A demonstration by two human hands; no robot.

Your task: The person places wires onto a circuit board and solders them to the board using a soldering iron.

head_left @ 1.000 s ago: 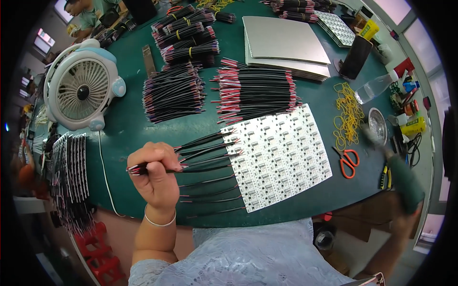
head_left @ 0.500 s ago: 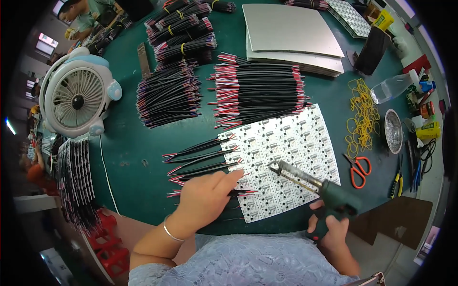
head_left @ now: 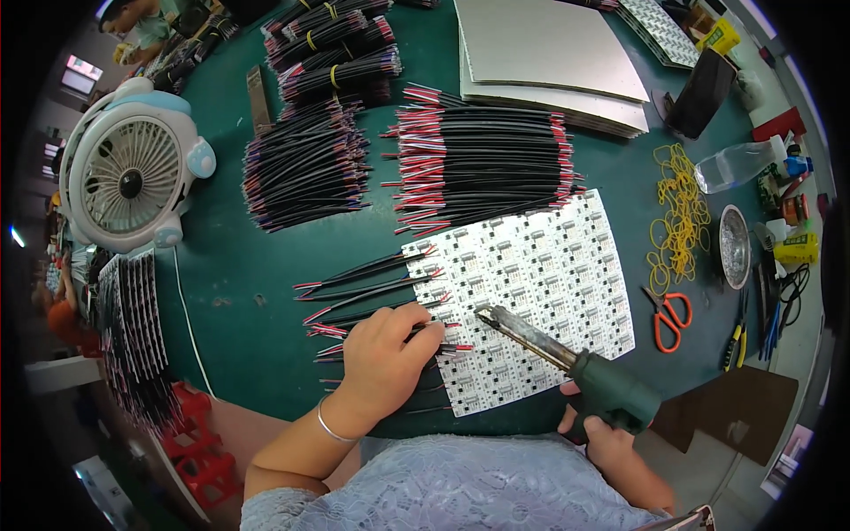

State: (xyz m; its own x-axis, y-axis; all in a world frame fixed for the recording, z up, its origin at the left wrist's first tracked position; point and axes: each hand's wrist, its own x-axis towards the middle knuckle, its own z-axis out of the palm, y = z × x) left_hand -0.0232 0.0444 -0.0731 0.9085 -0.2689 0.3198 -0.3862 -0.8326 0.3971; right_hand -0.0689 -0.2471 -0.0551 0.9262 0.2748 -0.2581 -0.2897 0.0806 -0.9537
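My left hand [head_left: 382,361] is closed at the left edge of a white circuit board panel [head_left: 580,288], pinching a black cable [head_left: 453,348] whose red and white stripped ends reach over the panel. In my right hand [head_left: 611,442] is a dark green soldering gun [head_left: 614,389]. Its metal tip is above the panel, a short way right of the left fingertips and apart from the cable ends. Further cables [head_left: 363,274] lie in a row along the panel's left edge, their ends on it; some are partly hidden by my left hand.
Two loose cable piles lie beyond the panel, one red-and-white-ended [head_left: 482,159], one darker [head_left: 305,164]. Banded bundles [head_left: 341,75] and stacked grey boards [head_left: 553,53] sit farther back. A fan [head_left: 133,173] stands left. Rubber bands [head_left: 680,212], scissors [head_left: 668,320], a metal bowl [head_left: 733,248] and a bottle [head_left: 739,166] are right.
The soldering gun's tip has moved left, closer to my left fingers. My left hand has shifted slightly, its fingers drawn in a little. The whole view has also shifted slightly.
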